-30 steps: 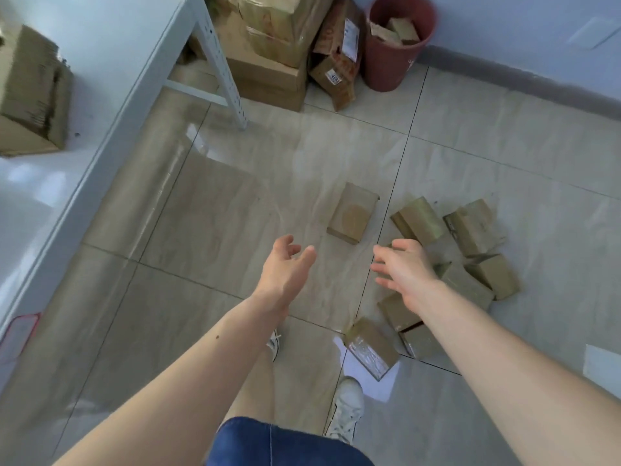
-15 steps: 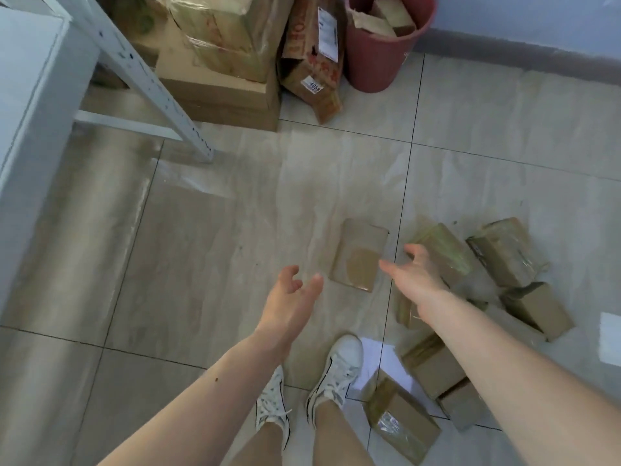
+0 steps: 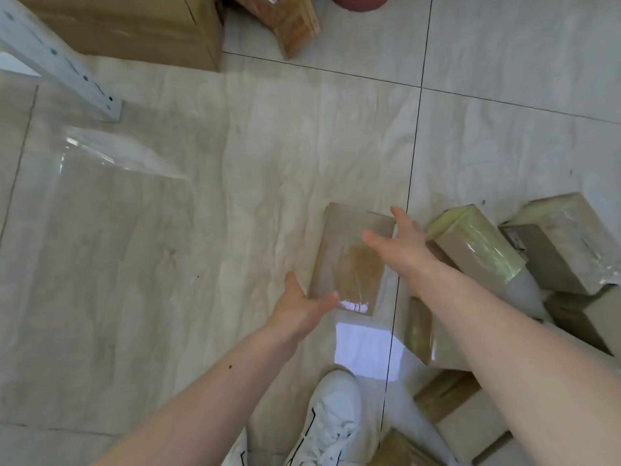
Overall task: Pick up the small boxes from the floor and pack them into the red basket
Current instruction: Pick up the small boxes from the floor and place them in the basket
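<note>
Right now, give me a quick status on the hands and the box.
Left hand open at flat box near edge. Right hand open over its far right corner. Box on floor, not gripped. Nothing blocking; other boxes lie beside.

Glossy beige tiled floor [image 3: 141,250] with dark grout lines, window glare reflected on it at left. White metal shelf leg [image 3: 64,67] slants down from the top-left edge to its foot on the tile; a large cardboard carton [image 3: 134,25] sits behind it along the top edge, and a tilted printed cardboard box [image 3: 289,21] leans just right of that carton. White sneaker [image 3: 331,422] with dark trim at bottom centre, a white paper sheet [image 3: 366,351] flat on the floor just above it.
</note>
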A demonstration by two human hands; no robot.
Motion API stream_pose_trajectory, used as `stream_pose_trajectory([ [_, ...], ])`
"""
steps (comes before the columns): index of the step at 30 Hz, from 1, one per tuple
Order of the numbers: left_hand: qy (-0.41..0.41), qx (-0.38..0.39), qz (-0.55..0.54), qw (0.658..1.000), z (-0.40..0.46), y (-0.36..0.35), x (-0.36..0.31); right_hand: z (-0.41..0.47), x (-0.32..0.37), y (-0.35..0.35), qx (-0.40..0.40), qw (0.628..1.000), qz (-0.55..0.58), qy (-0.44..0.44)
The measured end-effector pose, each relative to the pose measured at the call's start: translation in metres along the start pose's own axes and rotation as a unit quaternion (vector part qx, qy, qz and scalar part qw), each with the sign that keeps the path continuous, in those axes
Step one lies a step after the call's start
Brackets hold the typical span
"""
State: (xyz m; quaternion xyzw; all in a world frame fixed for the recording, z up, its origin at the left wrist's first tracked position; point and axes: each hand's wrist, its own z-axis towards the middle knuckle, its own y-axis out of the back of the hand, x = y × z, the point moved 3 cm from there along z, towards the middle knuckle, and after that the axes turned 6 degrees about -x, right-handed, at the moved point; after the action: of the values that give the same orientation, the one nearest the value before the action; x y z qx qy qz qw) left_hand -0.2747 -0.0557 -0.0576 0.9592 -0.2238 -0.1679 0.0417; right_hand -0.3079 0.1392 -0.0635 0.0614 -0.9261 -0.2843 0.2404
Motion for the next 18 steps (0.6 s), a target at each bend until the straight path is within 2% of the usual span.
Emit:
stream_pose_trajectory([
  [5, 0.018, 0.017, 0.017, 1.000, 0.032, -0.010, -0.008, 0.031, -0.005, -0.013, 0.023, 0.996, 0.076, -0.046],
  [9, -0.015, 0.004, 0.023, 1.000, 0.023, -0.005, -0.009, 0.017, -0.001, -0.010, 0.021, 0.991, 0.114, -0.062],
  [18, -0.055, -0.089, 0.020, 0.994, -0.112, 0.060, -0.035, -0.106, 0.056, 0.041, 0.030, 0.984, 0.159, -0.067],
])
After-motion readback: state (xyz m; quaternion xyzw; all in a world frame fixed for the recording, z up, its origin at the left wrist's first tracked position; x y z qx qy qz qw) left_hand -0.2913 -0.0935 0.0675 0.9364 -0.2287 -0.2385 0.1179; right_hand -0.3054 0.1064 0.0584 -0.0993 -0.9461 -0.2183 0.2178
